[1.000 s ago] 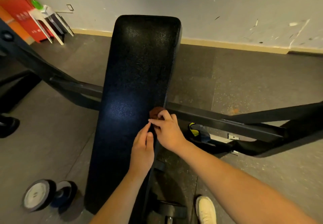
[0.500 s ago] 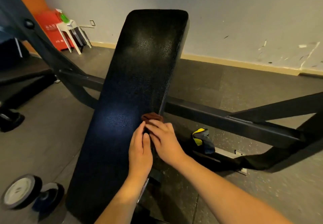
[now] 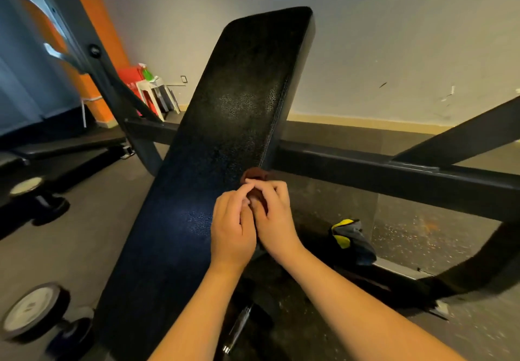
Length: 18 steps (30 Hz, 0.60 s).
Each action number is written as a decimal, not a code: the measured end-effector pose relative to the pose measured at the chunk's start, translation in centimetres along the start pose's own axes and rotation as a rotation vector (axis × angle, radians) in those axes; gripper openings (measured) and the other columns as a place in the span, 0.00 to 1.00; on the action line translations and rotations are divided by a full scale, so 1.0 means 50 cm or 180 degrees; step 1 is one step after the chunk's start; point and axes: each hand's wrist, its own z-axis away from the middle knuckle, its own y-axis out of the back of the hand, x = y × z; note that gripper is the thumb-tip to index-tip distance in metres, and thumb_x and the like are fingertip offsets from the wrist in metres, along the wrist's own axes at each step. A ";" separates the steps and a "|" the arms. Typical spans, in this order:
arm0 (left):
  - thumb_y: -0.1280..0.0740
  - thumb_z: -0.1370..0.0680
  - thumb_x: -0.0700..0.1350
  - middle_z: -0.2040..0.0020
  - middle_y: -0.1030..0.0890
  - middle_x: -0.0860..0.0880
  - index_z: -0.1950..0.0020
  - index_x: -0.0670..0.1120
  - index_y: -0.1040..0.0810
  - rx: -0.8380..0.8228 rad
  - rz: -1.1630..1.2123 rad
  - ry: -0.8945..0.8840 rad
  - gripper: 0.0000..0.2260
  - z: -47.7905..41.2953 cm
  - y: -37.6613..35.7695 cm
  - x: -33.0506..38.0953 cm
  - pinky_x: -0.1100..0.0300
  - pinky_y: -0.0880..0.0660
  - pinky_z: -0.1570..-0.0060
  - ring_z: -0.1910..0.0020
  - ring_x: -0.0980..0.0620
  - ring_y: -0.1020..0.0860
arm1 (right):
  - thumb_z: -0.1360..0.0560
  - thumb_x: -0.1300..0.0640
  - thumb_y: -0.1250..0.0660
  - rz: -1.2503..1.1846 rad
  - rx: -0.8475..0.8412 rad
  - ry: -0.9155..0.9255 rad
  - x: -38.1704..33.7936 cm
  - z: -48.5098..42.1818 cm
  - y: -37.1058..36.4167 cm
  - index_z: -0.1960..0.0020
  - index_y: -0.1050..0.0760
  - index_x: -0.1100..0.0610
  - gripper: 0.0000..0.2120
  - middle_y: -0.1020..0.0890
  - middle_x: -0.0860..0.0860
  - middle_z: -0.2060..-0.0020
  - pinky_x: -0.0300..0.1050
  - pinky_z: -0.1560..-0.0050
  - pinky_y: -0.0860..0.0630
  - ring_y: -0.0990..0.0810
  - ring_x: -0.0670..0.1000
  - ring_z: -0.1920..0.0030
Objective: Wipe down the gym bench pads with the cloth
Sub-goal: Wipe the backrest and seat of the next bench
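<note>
A long black textured bench pad (image 3: 225,141) slopes up from the lower left toward the wall. A small brown cloth (image 3: 255,174) lies bunched at the pad's right edge, about halfway along. My right hand (image 3: 274,217) grips the cloth with curled fingers. My left hand (image 3: 232,228) sits pressed against the right one, its fingers curled onto the same cloth. Most of the cloth is hidden under both hands.
A black steel frame bar (image 3: 394,174) crosses behind the pad. A yellow and grey item (image 3: 350,238) lies on the floor to the right. Dumbbells (image 3: 33,312) sit at the lower left. A white stool with a green spray bottle (image 3: 147,74) stands by the wall.
The view has tilted up and swung right, so the pad now slants more. My left hand's fingers have curled onto the cloth beside the right hand, which stays at the pad's right edge.
</note>
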 end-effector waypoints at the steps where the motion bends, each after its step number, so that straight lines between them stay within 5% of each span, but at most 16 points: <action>1: 0.44 0.18 0.45 0.45 0.22 0.52 0.35 0.46 0.22 -0.0016 -0.0052 -0.0047 0.16 0.012 0.003 -0.001 0.59 0.27 0.45 0.45 0.54 0.25 | 0.19 0.59 0.37 -0.0005 -0.0079 0.0031 -0.002 0.012 0.005 0.35 0.26 0.44 0.16 0.31 0.47 0.42 0.48 0.35 0.28 0.28 0.48 0.39; 6: 0.41 0.17 0.40 0.32 0.27 0.53 0.31 0.46 0.24 -0.0273 -0.0350 -0.0132 0.16 0.076 0.017 -0.005 0.73 0.42 0.30 0.30 0.59 0.33 | 0.17 0.57 0.40 -0.0046 0.0119 -0.0149 -0.018 -0.039 0.026 0.28 0.30 0.46 0.19 0.34 0.49 0.37 0.47 0.29 0.33 0.33 0.50 0.34; 14: 0.42 0.19 0.42 0.42 0.22 0.51 0.41 0.45 0.20 0.0003 -0.0437 -0.0029 0.13 0.118 0.028 -0.011 0.74 0.39 0.38 0.41 0.56 0.27 | 0.17 0.59 0.40 -0.0417 -0.0467 -0.0225 0.020 0.074 -0.022 0.34 0.32 0.32 0.23 0.37 0.46 0.38 0.49 0.29 0.32 0.32 0.47 0.34; 18: 0.42 0.19 0.41 0.42 0.22 0.51 0.40 0.46 0.21 0.0118 -0.0386 0.0122 0.12 0.133 0.033 -0.020 0.72 0.37 0.39 0.41 0.54 0.27 | 0.18 0.60 0.39 -0.0028 -0.0552 -0.0022 0.015 0.089 -0.008 0.30 0.31 0.40 0.22 0.34 0.47 0.41 0.49 0.31 0.31 0.31 0.48 0.37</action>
